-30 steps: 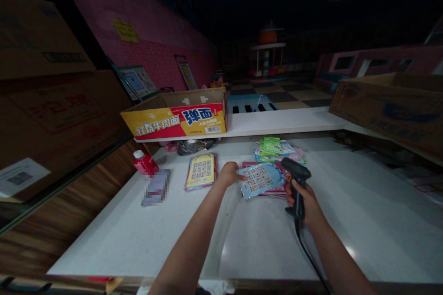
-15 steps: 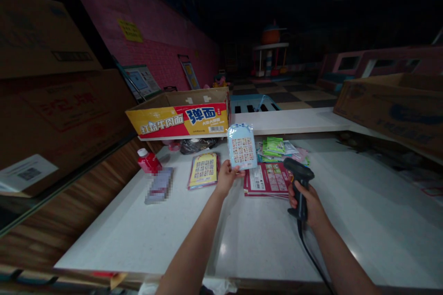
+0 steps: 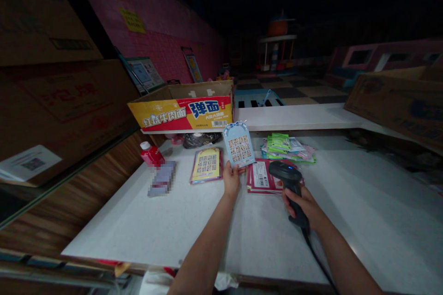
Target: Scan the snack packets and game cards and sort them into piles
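My left hand (image 3: 231,179) pinches the lower edge of a light blue packet (image 3: 239,145), printed with a grid of small pictures and held upright above the table. My right hand (image 3: 299,205) is wrapped around the handle of a black barcode scanner (image 3: 286,173), whose head points left toward the packet; a blue light shows on its top. Beneath the scanner lies a stack of dark red packets (image 3: 259,176) with a white barcode label, partly covered by it. To the left of the blue packet rests a stack of yellow-faced packets (image 3: 206,166).
Green sachets (image 3: 278,142) lie in a pile behind the red stack. A red bottle (image 3: 151,154) and a blurred-out flat item (image 3: 162,178) are at the left. An open noodle carton (image 3: 183,113) sits on the raised shelf (image 3: 294,117); another carton (image 3: 398,99) stands right.
The scanner has swung left and down, its head turning toward the blue packet. The blue packet now leans a little to the left. A blue light has appeared on the scanner.
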Available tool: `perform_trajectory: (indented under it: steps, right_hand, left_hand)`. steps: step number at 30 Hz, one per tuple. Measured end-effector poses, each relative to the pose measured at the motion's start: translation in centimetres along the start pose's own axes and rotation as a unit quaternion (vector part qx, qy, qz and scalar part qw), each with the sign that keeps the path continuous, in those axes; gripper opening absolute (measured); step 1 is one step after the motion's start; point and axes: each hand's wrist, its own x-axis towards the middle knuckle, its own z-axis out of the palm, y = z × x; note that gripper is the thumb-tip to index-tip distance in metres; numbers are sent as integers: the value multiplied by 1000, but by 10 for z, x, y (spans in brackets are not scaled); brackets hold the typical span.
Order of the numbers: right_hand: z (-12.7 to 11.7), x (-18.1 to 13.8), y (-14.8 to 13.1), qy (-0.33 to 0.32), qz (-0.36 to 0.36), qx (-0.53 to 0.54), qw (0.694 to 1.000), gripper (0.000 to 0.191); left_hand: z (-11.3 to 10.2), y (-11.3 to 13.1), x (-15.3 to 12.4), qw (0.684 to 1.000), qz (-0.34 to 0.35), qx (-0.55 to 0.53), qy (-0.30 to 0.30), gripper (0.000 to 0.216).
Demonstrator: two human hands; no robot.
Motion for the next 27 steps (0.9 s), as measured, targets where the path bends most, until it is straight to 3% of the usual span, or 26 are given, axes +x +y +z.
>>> perform_trajectory:
  steps: [9, 19, 27]
  right_hand:
    - [-2, -1, 0, -27, 5, -15, 1000, 38]
    - [-1, -1, 3, 14, -1, 15, 1000, 38]
    - [-7, 5, 7, 49, 12, 69, 996, 38]
  left_hand:
    - [2, 3, -3, 998, -4, 59, 27, 41]
    - [0, 0, -1, 1000, 3, 18, 10, 57]
    - [1, 13, -9, 1000, 6, 5, 25, 58]
